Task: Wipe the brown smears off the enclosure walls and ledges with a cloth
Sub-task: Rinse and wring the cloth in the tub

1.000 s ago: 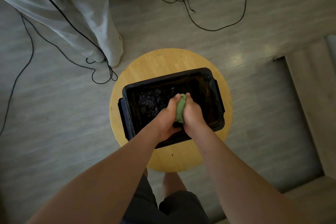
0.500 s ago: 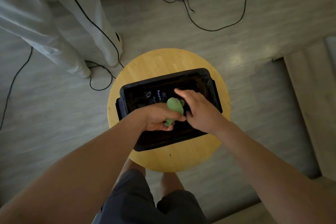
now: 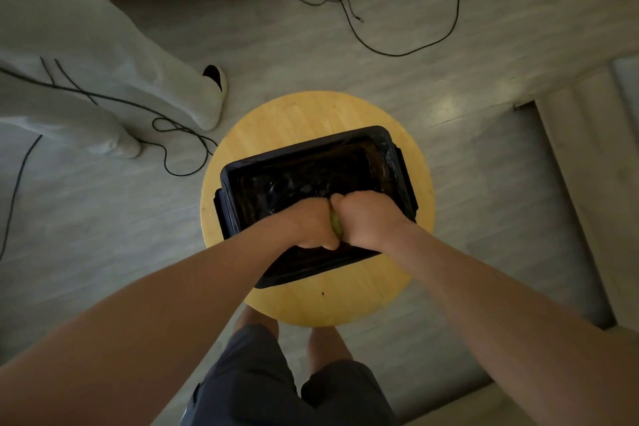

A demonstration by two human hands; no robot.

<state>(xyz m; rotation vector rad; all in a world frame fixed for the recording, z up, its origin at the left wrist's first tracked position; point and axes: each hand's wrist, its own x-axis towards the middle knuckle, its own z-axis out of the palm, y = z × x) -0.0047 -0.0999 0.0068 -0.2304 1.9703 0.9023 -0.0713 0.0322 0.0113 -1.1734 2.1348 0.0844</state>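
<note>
Green cloth [image 3: 334,225] mostly hidden between left hand [image 3: 313,225] and right hand [image 3: 368,221].

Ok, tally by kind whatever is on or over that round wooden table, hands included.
hands: 2 (left hand, right hand)
green cloth: 1
black tub: 1
total: 4
</note>
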